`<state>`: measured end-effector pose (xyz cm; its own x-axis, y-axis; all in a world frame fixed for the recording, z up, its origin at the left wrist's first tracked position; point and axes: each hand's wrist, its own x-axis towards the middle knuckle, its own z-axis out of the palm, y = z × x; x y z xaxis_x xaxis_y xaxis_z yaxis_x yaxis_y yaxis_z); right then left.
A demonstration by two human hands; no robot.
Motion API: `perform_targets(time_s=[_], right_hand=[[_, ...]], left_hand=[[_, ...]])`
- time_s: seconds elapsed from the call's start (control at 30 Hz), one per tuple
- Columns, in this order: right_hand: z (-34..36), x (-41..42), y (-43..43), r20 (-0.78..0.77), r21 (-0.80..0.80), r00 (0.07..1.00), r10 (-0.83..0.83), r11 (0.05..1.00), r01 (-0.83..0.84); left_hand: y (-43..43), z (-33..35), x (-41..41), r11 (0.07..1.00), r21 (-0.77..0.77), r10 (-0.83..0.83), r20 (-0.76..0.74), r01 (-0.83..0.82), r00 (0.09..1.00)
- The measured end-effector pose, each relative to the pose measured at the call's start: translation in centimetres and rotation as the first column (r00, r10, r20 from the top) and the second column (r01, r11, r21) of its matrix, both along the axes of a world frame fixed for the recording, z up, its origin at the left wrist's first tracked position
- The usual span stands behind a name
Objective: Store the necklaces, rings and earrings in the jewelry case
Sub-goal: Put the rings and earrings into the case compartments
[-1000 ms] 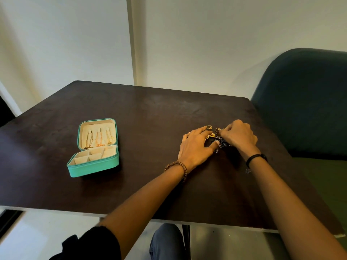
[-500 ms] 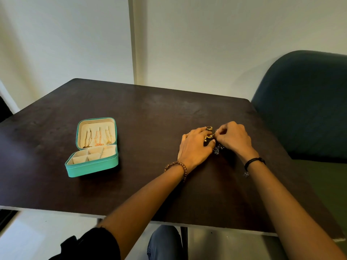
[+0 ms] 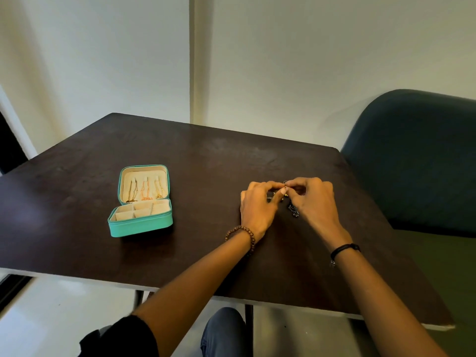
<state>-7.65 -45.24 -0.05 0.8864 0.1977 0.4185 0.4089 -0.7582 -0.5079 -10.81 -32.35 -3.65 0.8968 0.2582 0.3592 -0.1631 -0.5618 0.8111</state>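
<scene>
A teal jewelry case (image 3: 140, 222) lies open on the left of the dark table (image 3: 180, 253). Three necklaces (image 3: 145, 190) hang inside its raised lid, and its cream compartments look bare. To the right, my left hand (image 3: 258, 208) and my right hand (image 3: 313, 202) meet fingertip to fingertip, pinching a small piece of jewelry between them; it is too small to identify. A dark beaded earring (image 3: 293, 210) lies on the table under my right hand. Small gold pieces show between my hands, mostly hidden.
A dark teal chair (image 3: 417, 161) stands close against the table's right edge. White walls rise behind the table. My knee (image 3: 222, 331) shows below the near edge, beside a table leg.
Both hands have lifted slightly off the pile and drawn their fingertips together on a small piece. The gold rings seen beyond my fingers earlier are now covered.
</scene>
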Motion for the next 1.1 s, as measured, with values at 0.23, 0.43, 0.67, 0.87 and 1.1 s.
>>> perform_targets(time_s=[0.23,0.43,0.67,0.87,1.1], right_hand=[[1.1,-3.4,0.8,-0.065,0.176,0.988,0.143,0.976,-0.13],[2.7,-5.9,2.5,-0.061,0.249,0.958,0.279,0.934,-0.256],[4.0,-7.5,6.1,-0.051,0.375,0.915,0.399,0.857,-0.353],[3.4,-8.4,10.9,-0.076,0.418,0.882,0.465,0.818,-0.395],[2.1,-9.3,16.6,-0.116,0.312,0.841,0.528,0.823,-0.474]], left_hand=[[2.0,1.1,-3.2,0.998,-0.027,0.064,-0.007,-0.064,0.998],[4.4,3.0,-6.4,0.989,0.077,0.117,0.104,-0.125,0.988],[8.6,5.0,-10.0,0.965,0.193,0.141,0.193,-0.178,0.971],[14.4,5.7,-14.0,0.886,0.285,0.297,0.257,-0.366,0.92],[20.6,3.2,-17.3,0.855,0.314,0.466,-0.12,-0.412,0.877]])
